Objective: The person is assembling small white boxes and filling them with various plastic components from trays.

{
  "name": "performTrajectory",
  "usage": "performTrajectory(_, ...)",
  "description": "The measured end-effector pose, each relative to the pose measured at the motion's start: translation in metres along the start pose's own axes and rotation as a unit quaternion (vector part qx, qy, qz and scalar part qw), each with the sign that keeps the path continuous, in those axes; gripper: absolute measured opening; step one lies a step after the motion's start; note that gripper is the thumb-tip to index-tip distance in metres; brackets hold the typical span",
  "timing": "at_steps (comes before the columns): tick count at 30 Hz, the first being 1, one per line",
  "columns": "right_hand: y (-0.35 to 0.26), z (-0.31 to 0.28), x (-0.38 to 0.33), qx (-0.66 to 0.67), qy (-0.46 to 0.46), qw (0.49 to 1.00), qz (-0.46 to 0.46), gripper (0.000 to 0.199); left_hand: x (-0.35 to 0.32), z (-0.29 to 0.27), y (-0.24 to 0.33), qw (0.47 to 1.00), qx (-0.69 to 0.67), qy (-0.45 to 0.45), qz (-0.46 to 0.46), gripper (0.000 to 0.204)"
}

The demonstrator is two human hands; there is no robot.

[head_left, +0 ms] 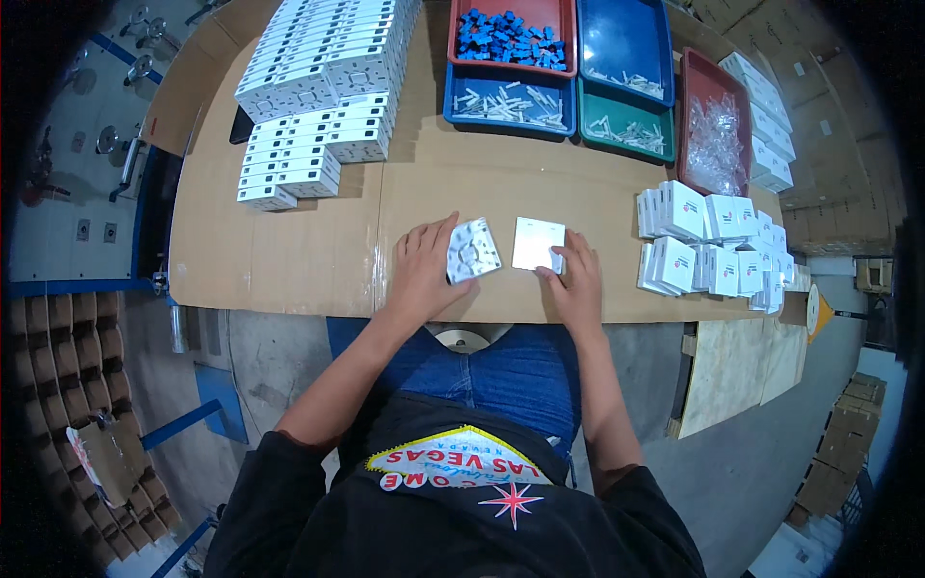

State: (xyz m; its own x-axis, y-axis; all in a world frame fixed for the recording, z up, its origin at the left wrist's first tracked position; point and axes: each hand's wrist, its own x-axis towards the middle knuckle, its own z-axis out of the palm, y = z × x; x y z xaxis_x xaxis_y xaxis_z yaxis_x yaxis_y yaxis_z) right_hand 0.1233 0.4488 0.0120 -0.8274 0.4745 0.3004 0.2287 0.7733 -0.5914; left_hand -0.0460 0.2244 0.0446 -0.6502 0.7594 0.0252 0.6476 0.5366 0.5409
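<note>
My left hand [424, 268] is closed round the left side of a small white box [473, 250] with a grey pattern on its face, held tilted over the cardboard-covered table. To its right, my right hand [576, 275] grips the right edge of a flat white square plate [536, 243] between thumb and fingers. The plate lies on or just above the cardboard; I cannot tell which. A gap separates the box from the plate.
Stacked white boxes [318, 91] stand at the back left. Trays of blue parts [511, 40], pale slim pieces [511, 104] and clear plastic bags [714, 144] line the back. White box piles [708, 236] sit at the right. The cardboard's front edge [279, 310] runs before me.
</note>
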Motion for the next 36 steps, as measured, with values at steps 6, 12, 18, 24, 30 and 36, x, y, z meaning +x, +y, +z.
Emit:
performTrajectory(6,0.016,-0.003,0.012,-0.021,-0.012,1.000,0.000,0.035,0.025,0.003,-0.012,0.996,-0.053,-0.001,0.069,0.089)
performTrajectory(12,0.012,0.007,0.013,-0.061,0.010,0.998,0.010,0.035,0.029,0.009,-0.019,0.995,-0.086,-0.008,0.053,0.092)
performTrajectory(18,0.010,0.004,0.016,-0.049,0.010,0.999,0.013,0.035,0.025,0.017,-0.023,0.995,-0.084,0.036,0.029,0.099)
performTrajectory(24,0.011,0.004,0.014,-0.051,0.015,0.998,0.019,0.037,0.021,0.020,-0.030,0.997,-0.063,0.035,0.002,0.099)
performTrajectory(30,0.011,0.007,0.015,-0.046,0.020,0.999,0.013,0.037,0.021,0.018,-0.034,0.998,-0.059,0.024,0.005,0.099)
performTrajectory(36,0.011,0.004,0.017,-0.045,0.023,0.999,0.020,0.037,0.017,0.011,-0.025,0.998,-0.037,0.046,-0.008,0.103)
